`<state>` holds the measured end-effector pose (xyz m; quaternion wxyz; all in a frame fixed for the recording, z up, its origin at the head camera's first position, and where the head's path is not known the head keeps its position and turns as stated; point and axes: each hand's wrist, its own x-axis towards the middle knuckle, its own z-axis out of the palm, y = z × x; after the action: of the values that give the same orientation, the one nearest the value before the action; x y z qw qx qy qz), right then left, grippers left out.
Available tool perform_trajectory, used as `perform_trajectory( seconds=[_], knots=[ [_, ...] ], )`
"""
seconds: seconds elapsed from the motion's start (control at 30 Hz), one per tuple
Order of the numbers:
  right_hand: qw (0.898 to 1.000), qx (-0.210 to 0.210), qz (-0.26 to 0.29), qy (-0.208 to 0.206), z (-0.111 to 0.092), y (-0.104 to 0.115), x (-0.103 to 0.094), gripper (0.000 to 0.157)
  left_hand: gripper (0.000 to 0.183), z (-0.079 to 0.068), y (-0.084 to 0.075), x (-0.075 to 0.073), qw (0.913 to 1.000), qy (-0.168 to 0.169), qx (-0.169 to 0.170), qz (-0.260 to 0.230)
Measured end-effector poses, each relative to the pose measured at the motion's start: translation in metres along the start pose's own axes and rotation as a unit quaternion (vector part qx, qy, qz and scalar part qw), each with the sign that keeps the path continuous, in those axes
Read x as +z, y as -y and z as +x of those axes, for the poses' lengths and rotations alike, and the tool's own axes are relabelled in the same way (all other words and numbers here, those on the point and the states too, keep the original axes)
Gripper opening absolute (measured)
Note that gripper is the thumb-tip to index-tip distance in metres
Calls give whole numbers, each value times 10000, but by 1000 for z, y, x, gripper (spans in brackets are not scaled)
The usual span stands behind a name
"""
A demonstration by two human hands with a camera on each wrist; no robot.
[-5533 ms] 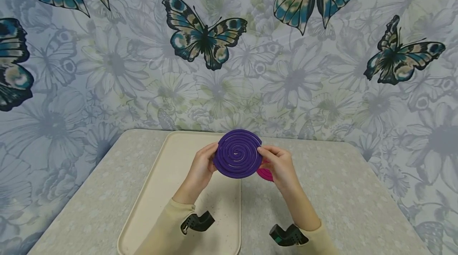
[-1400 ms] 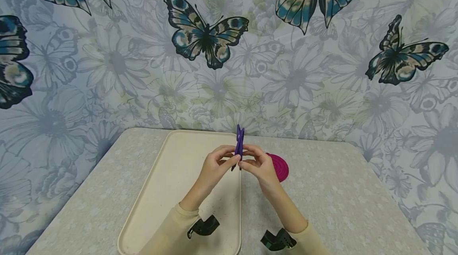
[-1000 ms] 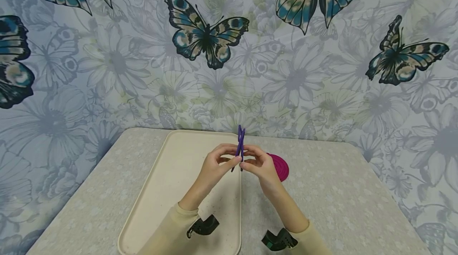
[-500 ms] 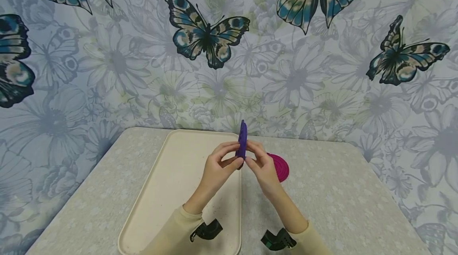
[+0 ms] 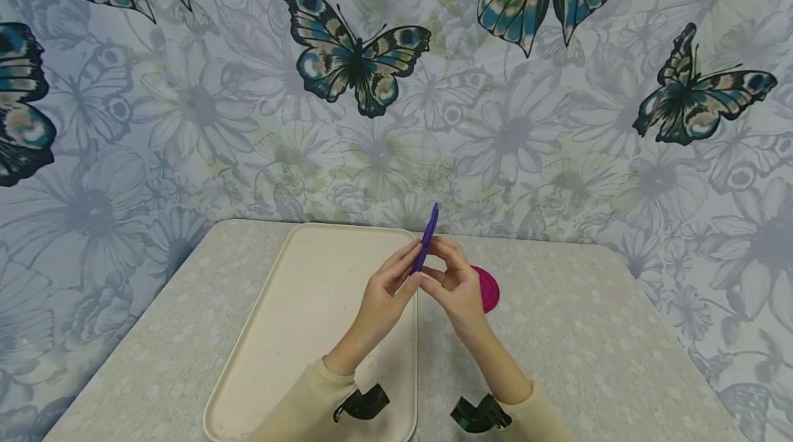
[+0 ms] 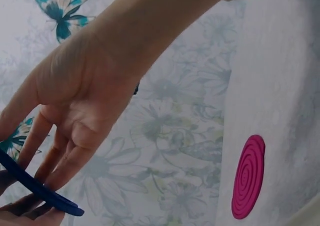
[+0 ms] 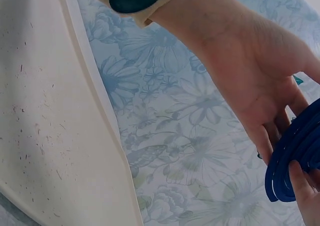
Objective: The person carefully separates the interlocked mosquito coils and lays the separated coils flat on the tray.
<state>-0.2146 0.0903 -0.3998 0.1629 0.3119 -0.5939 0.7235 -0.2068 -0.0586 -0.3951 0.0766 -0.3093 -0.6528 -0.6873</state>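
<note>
A purple disc coiled in a flat spiral [image 5: 427, 239] stands nearly edge-on above the tray's right edge, its top leaning right. My left hand [image 5: 384, 290] holds it from the left, fingers along that face and thumb near the bottom. From the right, my right hand [image 5: 461, 290] pinches it with fingers and thumb. In the right wrist view the spiral disc [image 7: 285, 161] looks blue and shows its rings, with left-hand fingers across its face. Behind my right hand a pink spiral disc [image 5: 489, 289] lies on the table, partly hidden; the left wrist view shows this pink disc [image 6: 248, 178] whole.
A cream rectangular tray [image 5: 310, 304] lies on the left half of the pale patterned table [image 5: 576, 332], with small dark specks scattered over its surface. A butterfly-print cloth [image 5: 384, 160] hangs behind the table's far edge. Black wrist devices [image 5: 362, 402] sit at both sleeves.
The purple disc was face-on at first, then turned edge-on and twisted into a crossed shape. It now looks flat again, tilted right and slightly higher. Left hand shifted right; pink disc is uncovered more.
</note>
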Motion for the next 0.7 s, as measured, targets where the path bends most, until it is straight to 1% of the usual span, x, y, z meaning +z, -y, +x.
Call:
perform_trajectory(
  seconds=[0.03,0.07,0.13,0.2,0.27,0.37,0.43,0.53,0.6,0.7],
  knots=[
    [10000,-17,-76,5,0,0,-1,48,50,0,0,0,10000,-19,-2,0],
    [9999,10,-169,11,0,1,-1,48,50,0,0,-1,9999,-52,-16,101],
    [9990,60,-428,72,0,2,-3,48,49,-1,-2,-3,9991,-98,-26,422],
    [9972,56,-731,176,0,3,-6,49,50,0,-4,-7,9971,-76,-36,760],
    [9946,-8,-1000,289,0,5,-8,50,52,1,-7,-12,9938,42,-13,1111],
    [9898,-185,-1357,395,0,7,-10,52,51,3,-11,-20,9890,349,118,1432],
    [9867,-265,-1537,451,0,9,-11,53,50,4,-14,-25,9836,510,237,1714],
    [9837,-286,-1694,539,0,13,-11,52,48,5,-18,-32,9753,626,295,2097],
    [9821,-286,-1757,612,0,14,-11,52,47,6,-21,-36,9718,655,236,2251],
    [9800,-271,-1841,701,0,15,-13,51,47,5,-24,-40,9744,798,-151,2095]
  ],
)
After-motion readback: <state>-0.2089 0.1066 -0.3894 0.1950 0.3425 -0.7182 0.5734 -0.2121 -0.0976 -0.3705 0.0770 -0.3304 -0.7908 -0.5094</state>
